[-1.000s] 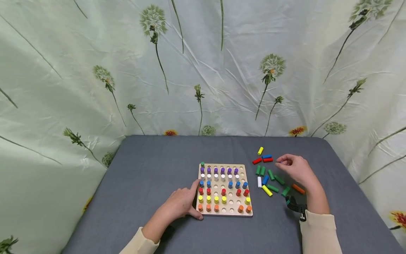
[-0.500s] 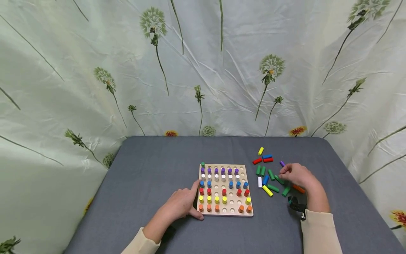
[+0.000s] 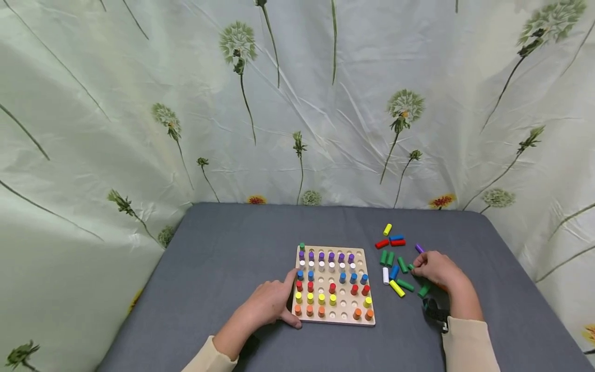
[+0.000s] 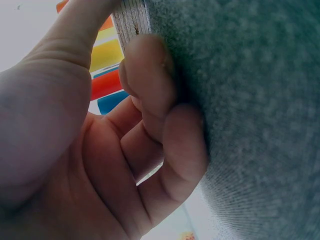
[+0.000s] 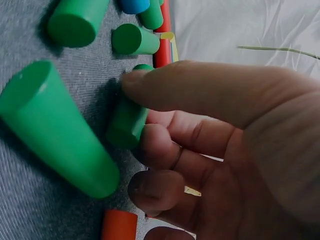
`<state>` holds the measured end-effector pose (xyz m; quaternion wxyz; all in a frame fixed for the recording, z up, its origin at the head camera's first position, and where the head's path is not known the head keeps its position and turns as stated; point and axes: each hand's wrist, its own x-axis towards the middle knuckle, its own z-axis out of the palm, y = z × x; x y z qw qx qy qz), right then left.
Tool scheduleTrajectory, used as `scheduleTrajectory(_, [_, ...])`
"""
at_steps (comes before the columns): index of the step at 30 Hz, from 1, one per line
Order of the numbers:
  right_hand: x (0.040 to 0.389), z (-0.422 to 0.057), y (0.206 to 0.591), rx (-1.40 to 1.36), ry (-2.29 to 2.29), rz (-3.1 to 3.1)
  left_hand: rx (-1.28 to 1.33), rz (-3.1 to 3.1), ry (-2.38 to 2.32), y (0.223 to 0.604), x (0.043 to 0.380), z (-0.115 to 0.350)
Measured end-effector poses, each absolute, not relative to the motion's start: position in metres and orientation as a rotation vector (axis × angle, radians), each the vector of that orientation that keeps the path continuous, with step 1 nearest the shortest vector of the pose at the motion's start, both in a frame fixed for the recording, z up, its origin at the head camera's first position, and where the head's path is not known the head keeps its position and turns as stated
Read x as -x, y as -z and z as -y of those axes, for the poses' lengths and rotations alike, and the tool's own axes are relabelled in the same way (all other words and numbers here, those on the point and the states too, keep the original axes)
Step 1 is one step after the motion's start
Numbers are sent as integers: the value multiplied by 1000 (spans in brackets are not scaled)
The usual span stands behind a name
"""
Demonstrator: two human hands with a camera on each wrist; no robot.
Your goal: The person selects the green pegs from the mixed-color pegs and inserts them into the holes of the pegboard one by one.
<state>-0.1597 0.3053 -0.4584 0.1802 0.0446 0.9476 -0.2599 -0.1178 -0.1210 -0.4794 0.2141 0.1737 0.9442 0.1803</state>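
Note:
A wooden pegboard (image 3: 332, 322) lies on the table with rows of orange, yellow, red, blue, white and purple pegs standing in it. One green peg (image 3: 302, 247) stands at its far left corner. My left hand (image 3: 269, 302) holds the board's near left corner, thumb at the front edge and fingers along the left side; in the left wrist view its fingers (image 4: 185, 150) are curled beside the board edge (image 4: 132, 22). My right hand (image 3: 439, 269) is among the loose pegs, and thumb and fingers pinch a green peg (image 5: 122, 122) at the table surface.
Loose pegs lie right of the board: several green ones (image 3: 405, 284), a white one (image 3: 385, 276), a purple one (image 3: 420, 248), red (image 3: 397, 243), blue and yellow (image 3: 388, 229). An orange peg (image 5: 120, 225) is partly hidden by the right hand. A flowered curtain (image 3: 279, 170) surrounds the table.
My right hand has moved from beside the purple peg, now lying uncovered, toward me to a green peg and pinches it. My left hand stays on the board; the head view has shifted slightly.

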Motion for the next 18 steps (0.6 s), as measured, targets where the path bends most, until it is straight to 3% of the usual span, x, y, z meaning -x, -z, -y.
scheduleTrajectory(18, [153, -289, 435, -62, 909, -2886, -463, -2611, -540, 480, 116, 120])
